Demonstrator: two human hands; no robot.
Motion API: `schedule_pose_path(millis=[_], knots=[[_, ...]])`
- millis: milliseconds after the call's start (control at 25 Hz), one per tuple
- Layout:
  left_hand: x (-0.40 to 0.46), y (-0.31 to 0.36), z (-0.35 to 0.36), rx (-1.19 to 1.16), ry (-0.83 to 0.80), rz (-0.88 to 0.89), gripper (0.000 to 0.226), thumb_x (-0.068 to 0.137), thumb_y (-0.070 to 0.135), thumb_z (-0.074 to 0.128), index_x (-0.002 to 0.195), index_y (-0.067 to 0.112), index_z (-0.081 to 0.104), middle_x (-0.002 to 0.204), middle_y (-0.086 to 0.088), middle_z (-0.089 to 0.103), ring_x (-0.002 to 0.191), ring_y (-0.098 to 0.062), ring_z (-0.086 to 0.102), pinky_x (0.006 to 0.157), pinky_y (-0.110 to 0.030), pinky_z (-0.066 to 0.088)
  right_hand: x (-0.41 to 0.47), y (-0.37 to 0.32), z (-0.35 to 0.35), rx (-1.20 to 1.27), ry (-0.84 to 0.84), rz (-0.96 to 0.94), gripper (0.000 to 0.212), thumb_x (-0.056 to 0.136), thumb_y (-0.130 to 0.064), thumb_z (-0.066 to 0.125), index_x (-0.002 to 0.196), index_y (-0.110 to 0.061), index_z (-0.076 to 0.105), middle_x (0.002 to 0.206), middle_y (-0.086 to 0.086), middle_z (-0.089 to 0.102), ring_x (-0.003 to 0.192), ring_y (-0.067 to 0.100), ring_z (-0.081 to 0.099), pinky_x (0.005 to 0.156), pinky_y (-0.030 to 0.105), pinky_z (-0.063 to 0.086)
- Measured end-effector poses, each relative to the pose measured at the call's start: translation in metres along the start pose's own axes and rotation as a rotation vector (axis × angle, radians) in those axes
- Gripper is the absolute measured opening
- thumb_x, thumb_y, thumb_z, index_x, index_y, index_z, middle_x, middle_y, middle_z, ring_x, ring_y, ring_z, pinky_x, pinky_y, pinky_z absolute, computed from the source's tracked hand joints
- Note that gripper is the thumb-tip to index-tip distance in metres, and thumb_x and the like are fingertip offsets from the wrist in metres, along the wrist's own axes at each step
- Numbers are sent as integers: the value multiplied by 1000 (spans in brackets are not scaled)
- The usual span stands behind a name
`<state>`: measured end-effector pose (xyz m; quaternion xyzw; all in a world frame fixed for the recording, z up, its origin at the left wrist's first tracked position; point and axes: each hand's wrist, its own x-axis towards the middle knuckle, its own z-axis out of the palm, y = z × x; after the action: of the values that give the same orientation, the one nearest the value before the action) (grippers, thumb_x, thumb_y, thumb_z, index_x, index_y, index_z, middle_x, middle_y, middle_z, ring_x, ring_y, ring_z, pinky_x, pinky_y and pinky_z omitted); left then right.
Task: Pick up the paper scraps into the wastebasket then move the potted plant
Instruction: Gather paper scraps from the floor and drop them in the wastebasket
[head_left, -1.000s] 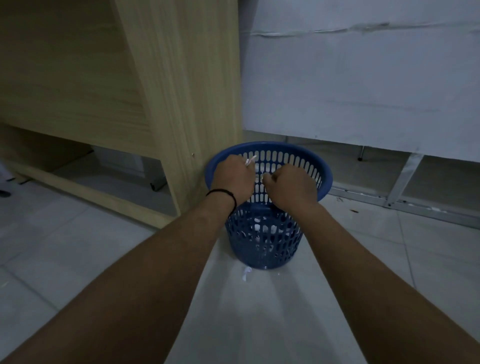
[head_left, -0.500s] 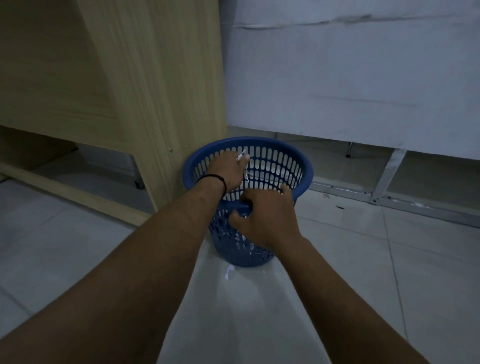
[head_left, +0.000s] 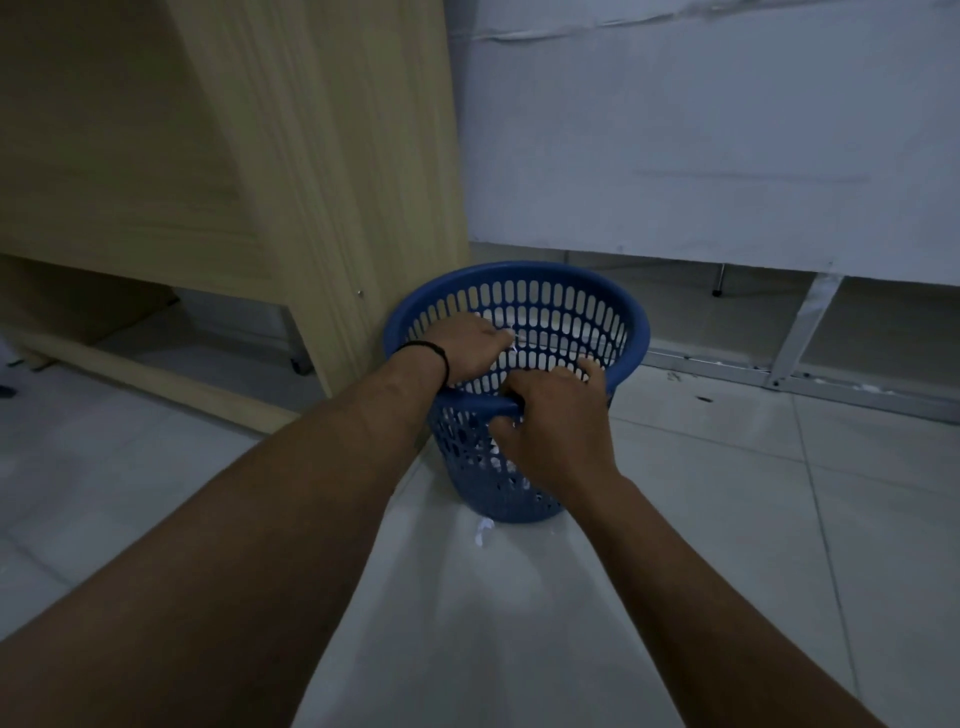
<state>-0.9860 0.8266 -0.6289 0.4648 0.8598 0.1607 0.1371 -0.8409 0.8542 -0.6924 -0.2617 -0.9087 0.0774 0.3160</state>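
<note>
Paper scraps (head_left: 513, 344) sit pinched in your left hand (head_left: 470, 349) over the wastebasket (head_left: 631, 332) (beside the wooden desk (head_left: 332, 182)), so keep your right hand (head_left: 558, 423) gripping the near rim, spread those fingers well inside, and mind the scrap on the floor (head_left: 483, 532).

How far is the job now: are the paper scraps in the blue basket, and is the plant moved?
Partly done: white scraps show through the holes of the blue wastebasket. In hand: the left hand, over the opening, holds white paper bits, while the right hand grips the near rim. Left: one paper scrap lies on the floor tiles beside the base. No potted plant is in view, so moving it seems not begun.
</note>
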Motion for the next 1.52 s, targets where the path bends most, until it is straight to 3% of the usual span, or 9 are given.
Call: schedule_pose_path(millis=[80,240,600,720,800,920,1120,1280,1520], knots=[[-9,-11,2,-46,129,23,43,99,38,47,69,11,61,66,-6,56,64,-20,53,68,-33,44,-3,-4,0,4,5,5,9,77,-32,62,72,-25,63,65,-8,63,70,18,57,107,42,26],[-40,-22,3,-33,300,67,40,94,28,55,55,19,55,50,3,51,48,-12,46,51,-24,36,-12,-14,-4,55,12,-17,9,77,-28,63,69,-24,63,63,-8,62,67,17,55,110,44,26],[-129,-57,-2,29,492,77,32,94,33,52,64,24,60,60,9,57,57,-10,52,56,-28,46,-51,-60,-20,21,-28,-55,10,78,-36,64,77,-25,65,71,-7,64,76,18,60,109,46,29],[-145,-68,8,79,551,103,25,93,36,52,85,22,71,81,4,67,75,-16,60,67,-31,52,-64,-70,-26,-43,29,-65,37,74,-51,63,99,-25,67,96,-5,66,97,20,59,111,52,31],[-152,-73,16,121,658,119,26,93,38,51,102,23,70,100,0,65,93,-19,59,77,-34,51,-76,-79,-27,-14,195,-91,43,74,-51,62,105,-22,68,104,0,65,100,22,57,100,49,38],[-172,-92,34,48,809,103,33,93,33,51,123,22,59,118,-5,57,105,-22,55,88,-40,50,-100,-100,-10,55,353,-202,21,77,-34,64,88,-16,68,86,4,63,80,24,56,74,40,41],[-200,-138,93,120,629,-32,40,89,32,49,124,15,58,110,-11,60,100,-29,56,81,-40,50,-137,-92,61,122,21,-174,8,82,-21,64,82,-14,68,77,4,66,70,23,62,64,30,43],[-204,-157,128,250,247,-143,36,91,35,51,124,23,61,115,-7,64,106,-28,56,87,-37,47,-150,-65,118,39,-565,127,28,94,-16,56,120,-14,66,118,10,68,106,29,66,86,34,51],[-202,-162,139,276,172,-212,30,95,38,49,116,24,65,102,-2,71,98,-24,65,78,-30,47,-158,-81,162,-171,-652,46,34,97,-1,47,127,-9,61,122,17,63,103,34,66,87,43,56]])
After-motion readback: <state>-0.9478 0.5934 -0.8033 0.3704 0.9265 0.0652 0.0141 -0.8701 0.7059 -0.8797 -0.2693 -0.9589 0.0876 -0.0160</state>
